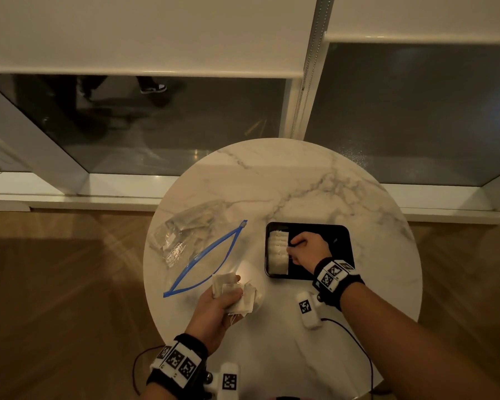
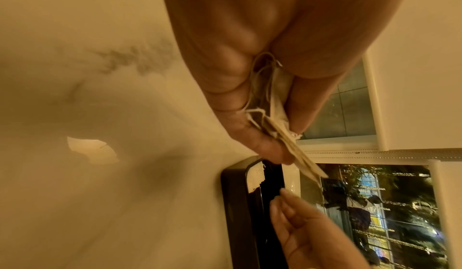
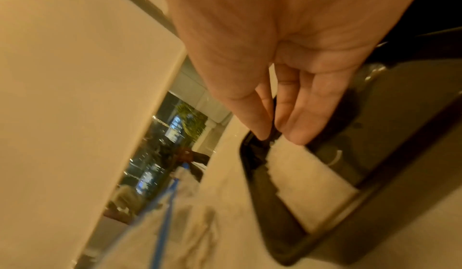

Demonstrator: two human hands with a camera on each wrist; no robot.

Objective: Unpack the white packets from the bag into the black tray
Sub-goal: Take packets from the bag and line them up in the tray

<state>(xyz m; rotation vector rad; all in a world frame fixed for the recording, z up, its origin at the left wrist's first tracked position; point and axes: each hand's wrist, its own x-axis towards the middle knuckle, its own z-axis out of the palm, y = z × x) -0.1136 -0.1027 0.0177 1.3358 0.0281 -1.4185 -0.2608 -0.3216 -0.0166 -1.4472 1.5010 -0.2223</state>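
Observation:
A black tray [image 1: 324,235] lies on the round marble table [image 1: 300,180], right of centre. A row of white packets [image 1: 278,252] stands along its left side. My right hand [image 1: 293,248] hovers over the tray, its fingertips [image 3: 295,135] touching the row of packets [image 3: 307,184] and nothing pinched between them. My left hand [image 1: 231,293] is near the table's front and grips a bunch of white packets [image 1: 243,298] with strings [image 2: 287,141]. The clear bag with a blue zipper [image 1: 197,249] lies open on the left, with some packets still showing inside.
A white tagged device [image 1: 308,310] with a black cable lies on the table just in front of the tray. Another one [image 1: 228,379] is at the near edge by my left wrist. Beyond the table are a window and wooden floor.

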